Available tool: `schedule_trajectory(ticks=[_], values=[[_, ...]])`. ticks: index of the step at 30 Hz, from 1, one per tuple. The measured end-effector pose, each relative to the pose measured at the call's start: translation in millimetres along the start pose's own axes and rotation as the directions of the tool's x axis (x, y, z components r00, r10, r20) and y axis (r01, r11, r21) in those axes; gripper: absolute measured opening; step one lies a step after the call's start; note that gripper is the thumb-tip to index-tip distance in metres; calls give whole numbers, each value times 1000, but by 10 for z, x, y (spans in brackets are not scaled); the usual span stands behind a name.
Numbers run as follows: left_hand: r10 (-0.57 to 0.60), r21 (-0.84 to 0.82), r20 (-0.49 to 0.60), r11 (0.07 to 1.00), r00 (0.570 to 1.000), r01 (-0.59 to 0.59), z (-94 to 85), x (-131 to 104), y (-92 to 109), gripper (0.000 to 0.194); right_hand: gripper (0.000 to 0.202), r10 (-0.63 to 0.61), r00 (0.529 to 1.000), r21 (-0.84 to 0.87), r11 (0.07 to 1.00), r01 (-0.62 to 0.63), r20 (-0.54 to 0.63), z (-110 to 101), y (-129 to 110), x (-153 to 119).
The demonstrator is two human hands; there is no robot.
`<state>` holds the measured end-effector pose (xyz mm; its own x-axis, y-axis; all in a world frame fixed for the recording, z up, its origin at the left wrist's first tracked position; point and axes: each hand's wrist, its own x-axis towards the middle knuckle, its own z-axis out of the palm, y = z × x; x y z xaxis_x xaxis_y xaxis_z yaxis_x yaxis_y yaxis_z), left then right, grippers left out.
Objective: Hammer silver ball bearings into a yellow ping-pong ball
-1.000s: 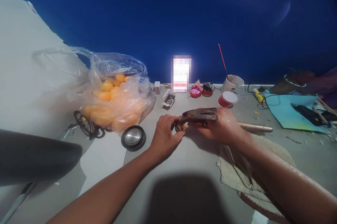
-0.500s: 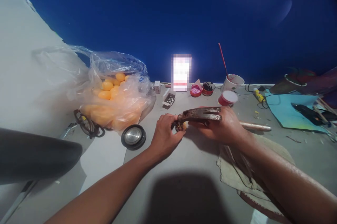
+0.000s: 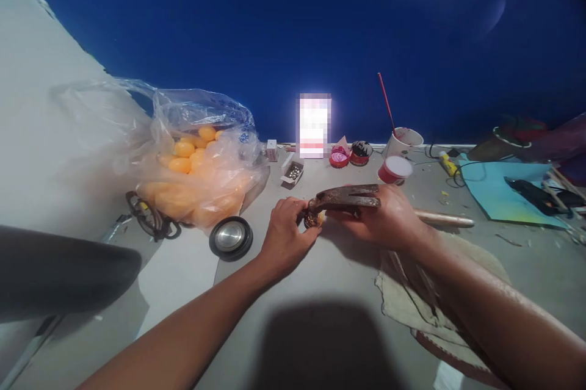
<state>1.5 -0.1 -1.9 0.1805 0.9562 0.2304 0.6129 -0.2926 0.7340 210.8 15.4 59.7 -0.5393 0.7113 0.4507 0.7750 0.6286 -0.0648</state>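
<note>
My right hand (image 3: 389,219) is wrapped round a rusty claw hammer (image 3: 348,196), its claw toward me and its striking end pointing left. A copper-coloured handle end shows to the right of that hand. My left hand (image 3: 287,232) pinches a small round brownish object (image 3: 313,219) on the grey table. The hammer's striking end is over or against this object; whether they touch is unclear. Close behind stands a small open box (image 3: 292,173) of shiny metal bits. A black disc with a silver centre (image 3: 231,237) lies left of my left hand.
A plastic bag of orange balls (image 3: 196,164) sits at the left, a cable beside it. Red pots (image 3: 339,157), a white cup with a red stick (image 3: 405,142) and a red tub (image 3: 395,169) stand at the back. Cloth (image 3: 403,298) lies under my right forearm.
The whole view has shifted very slightly. The hammer's claw sits a little further left; both hands keep their hold.
</note>
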Motion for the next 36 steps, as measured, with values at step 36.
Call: schedule_trajectory(ticks=[36], values=[[6, 7, 32, 1000, 999, -7, 4, -11, 22, 20, 30, 46, 996, -74, 996, -40, 81, -19, 23, -8]])
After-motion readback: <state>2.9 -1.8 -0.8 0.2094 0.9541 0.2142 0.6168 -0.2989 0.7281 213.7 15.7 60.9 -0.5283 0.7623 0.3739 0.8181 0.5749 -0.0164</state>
